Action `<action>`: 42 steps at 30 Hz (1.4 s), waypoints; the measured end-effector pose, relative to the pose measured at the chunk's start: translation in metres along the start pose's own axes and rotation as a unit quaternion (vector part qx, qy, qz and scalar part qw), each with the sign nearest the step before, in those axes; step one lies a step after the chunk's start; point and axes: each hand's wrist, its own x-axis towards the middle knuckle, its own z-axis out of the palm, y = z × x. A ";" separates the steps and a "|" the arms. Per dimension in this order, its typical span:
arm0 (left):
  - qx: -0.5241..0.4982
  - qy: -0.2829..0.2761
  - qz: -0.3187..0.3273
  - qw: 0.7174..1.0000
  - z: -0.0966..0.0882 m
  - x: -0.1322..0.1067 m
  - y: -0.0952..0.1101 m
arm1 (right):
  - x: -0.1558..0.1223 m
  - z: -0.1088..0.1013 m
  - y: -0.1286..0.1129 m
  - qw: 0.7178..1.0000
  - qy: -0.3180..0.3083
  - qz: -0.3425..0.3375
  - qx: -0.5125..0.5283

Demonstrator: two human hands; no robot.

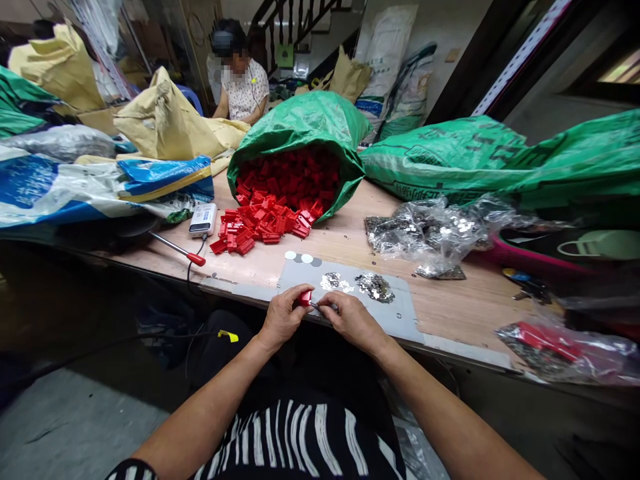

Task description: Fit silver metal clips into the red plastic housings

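Observation:
A red plastic part is pinched in my left hand, over the table's front edge. My right hand is closed close by, fingertips pressed together on a small thin metal piece that meets the part's right side. Its exact kind is too small to tell. Just beyond my hands, on a grey mat, lie a pile of shiny small metal pieces and a darker pile of metal pieces. Many loose red plastic parts spill from a green woven sack farther back.
Clear plastic bags of metal pieces lie to the right, with another bag near the front edge. A red-handled tool and a white power bank with a cable sit left. Across the table, a person sits among sacks.

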 end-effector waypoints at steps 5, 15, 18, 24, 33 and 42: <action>-0.002 0.006 -0.009 1.000 0.001 0.000 0.000 | 0.001 0.006 -0.008 1.000 0.016 0.012 -0.018; -0.067 -0.047 -0.007 0.997 -0.009 -0.001 -0.002 | 0.000 -0.004 0.011 0.991 -0.014 0.051 0.122; -0.072 -0.054 -0.009 0.996 -0.010 -0.001 -0.002 | -0.002 -0.005 0.011 0.991 -0.025 0.048 0.126; -0.072 -0.064 0.004 0.995 -0.010 -0.003 -0.002 | -0.001 -0.008 0.001 0.994 -0.047 0.040 0.087; -0.024 -0.059 0.025 0.998 -0.004 -0.003 -0.004 | 0.003 -0.005 -0.003 0.998 -0.051 0.031 0.029; -0.020 -0.046 0.027 0.998 -0.001 0.000 -0.002 | 0.005 -0.002 -0.007 0.998 -0.053 0.035 -0.028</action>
